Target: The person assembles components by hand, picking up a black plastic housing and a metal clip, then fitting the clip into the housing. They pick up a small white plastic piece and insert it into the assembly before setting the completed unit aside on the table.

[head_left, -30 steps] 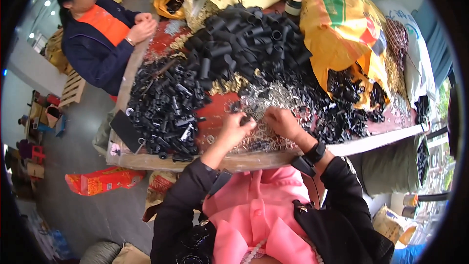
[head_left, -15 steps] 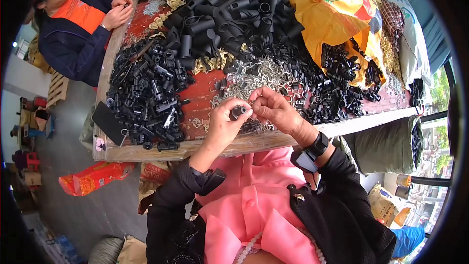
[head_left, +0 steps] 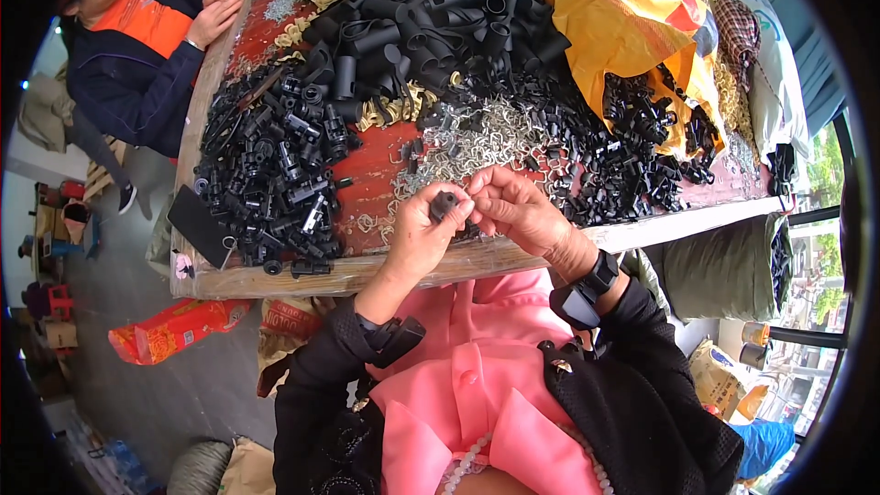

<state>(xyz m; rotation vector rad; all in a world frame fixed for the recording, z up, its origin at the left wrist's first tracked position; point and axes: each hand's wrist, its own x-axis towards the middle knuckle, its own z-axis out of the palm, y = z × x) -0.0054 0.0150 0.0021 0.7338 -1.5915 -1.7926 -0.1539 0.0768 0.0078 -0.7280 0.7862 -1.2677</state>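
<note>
My left hand (head_left: 418,231) is wrapped round a small black cylindrical plastic part (head_left: 445,204), held just above the table's near edge. Thumb and forefinger of my right hand (head_left: 521,216) are pinched together close beside that part; whatever lies between them is too small to make out. Beyond both hands spreads a heap of small silvery bent metal clips (head_left: 481,133). To the left is a pile of black plastic fittings (head_left: 275,174), and small black clip-like pieces (head_left: 623,183) lie to the right.
Large black tubes (head_left: 412,27) are heaped at the far middle of the red table (head_left: 371,165). A yellow sack (head_left: 623,9) spills black pieces at the far right. A dark flat plate (head_left: 200,227) lies at the left corner. A co-worker (head_left: 137,46) sits far left.
The black part has turned in my left fingers, showing a darker, rounder end. My right hand stays pinched beside it. Behind the co-worker, another person's leg has come into view.
</note>
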